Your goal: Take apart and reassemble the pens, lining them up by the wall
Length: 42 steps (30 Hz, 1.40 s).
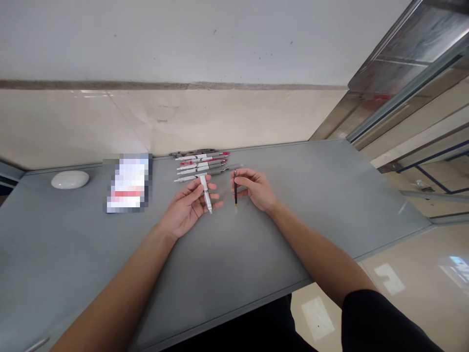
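Note:
Over the middle of the grey table, my left hand [186,206] holds a white pen barrel [206,193] between thumb and fingers, its clear end pointing down toward me. To its right, my right hand [256,188] pinches a thin black pen refill [236,192] near its upper end. The refill hangs nearly upright with a yellowish lower tip, apart from the barrel. Just beyond my left hand lies a row of several pens [201,165], white, red and dark, side by side.
A blurred-out phone-like object [128,183] lies to the left of the pens. Farther left rests a white rounded case [70,180]. The grey table [227,274] meets a tiled wall [238,115] at the back. A metal-framed glass opening [403,83] stands at the right.

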{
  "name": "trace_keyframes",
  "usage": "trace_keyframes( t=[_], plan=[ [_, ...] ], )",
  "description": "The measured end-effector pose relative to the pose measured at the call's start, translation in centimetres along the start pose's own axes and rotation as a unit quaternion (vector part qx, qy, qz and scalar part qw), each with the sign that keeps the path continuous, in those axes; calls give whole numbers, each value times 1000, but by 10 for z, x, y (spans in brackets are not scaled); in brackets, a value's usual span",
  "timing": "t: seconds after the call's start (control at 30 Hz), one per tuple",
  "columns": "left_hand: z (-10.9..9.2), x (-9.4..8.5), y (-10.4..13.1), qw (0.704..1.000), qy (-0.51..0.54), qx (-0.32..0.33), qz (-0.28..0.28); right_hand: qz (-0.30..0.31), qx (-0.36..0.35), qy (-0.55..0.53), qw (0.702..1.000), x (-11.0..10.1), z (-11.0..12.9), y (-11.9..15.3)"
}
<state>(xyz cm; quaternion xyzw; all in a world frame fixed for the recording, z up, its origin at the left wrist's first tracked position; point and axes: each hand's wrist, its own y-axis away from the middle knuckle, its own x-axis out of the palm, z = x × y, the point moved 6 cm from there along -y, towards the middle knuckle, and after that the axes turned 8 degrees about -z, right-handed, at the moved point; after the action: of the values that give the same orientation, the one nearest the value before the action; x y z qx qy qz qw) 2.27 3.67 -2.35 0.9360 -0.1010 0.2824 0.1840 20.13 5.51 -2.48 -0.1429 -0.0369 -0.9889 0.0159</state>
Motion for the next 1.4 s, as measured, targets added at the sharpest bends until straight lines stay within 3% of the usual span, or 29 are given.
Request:
trace_keyframes(
  t=[0.47, 1.4],
  plan=[
    [1, -1, -1, 999, -41, 17, 16, 10, 9, 1, 1000, 1, 0, 2],
    [2, 1, 0, 997, -51, 59, 26, -22, -81, 2, 996, 0, 8, 8]
  ],
)
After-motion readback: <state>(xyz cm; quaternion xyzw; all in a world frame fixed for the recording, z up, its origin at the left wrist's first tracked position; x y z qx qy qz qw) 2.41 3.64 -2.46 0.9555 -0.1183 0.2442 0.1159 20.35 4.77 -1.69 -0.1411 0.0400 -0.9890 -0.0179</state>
